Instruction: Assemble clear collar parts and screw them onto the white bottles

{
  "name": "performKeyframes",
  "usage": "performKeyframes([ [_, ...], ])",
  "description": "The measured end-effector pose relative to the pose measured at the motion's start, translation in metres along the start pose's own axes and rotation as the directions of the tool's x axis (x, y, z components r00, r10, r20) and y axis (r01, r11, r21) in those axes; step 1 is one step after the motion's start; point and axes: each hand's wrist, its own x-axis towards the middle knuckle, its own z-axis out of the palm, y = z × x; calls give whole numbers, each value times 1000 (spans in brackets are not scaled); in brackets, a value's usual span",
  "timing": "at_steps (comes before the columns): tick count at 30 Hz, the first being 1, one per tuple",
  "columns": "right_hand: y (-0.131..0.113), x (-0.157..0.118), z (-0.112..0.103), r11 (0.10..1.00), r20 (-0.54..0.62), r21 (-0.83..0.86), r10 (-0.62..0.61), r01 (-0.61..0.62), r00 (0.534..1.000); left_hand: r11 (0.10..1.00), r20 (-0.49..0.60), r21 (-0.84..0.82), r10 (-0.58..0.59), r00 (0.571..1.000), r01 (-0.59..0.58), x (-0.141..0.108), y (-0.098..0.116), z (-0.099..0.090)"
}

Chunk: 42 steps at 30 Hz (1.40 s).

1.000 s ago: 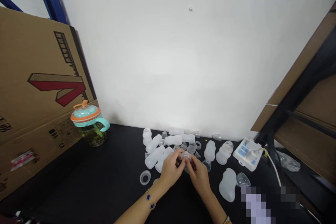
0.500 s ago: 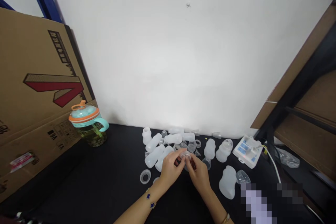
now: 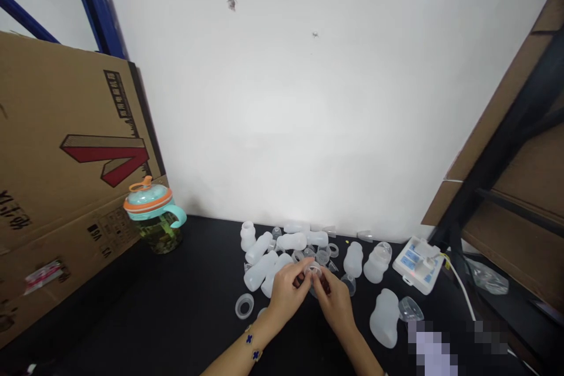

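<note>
Black table (image 3: 207,288) with translucent bottles (image 3: 261,271) and small clear parts (image 3: 322,257) cluttered up to white wall (image 3: 282,100), loose ring (image 3: 244,306) near left forearm (image 3: 247,346), single bottle (image 3: 385,318) touching or near clear cap (image 3: 411,309) off right, lidded jug (image 3: 154,217) by carton (image 3: 53,100) well over left. Left hand (image 3: 286,288) and right hand (image 3: 337,299) close together, fingers (image 3: 303,264) pinched narrow, both on translucent piece (image 3: 314,271) just in front of small clear parts, partly covered, exact shape hard to tell.

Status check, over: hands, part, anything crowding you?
Left hand, right hand: both pinching. Small, round, translucent plastic part held between them. Frosted-white, rounded plastic bottles lie close beside left hand.
</note>
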Motion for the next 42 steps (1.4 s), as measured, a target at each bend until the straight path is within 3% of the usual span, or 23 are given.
performKeyframes([
  [19, -3, 3, -7, 1000, 66, 5, 14, -14, 998, 998, -9, 55, 5, 1000, -4, -1, 7, -2],
  [42, -5, 3, -6, 1000, 32, -11, 2, -2, 999, 999, 1, 55, 1, 1000, -1, -1, 4, 0],
])
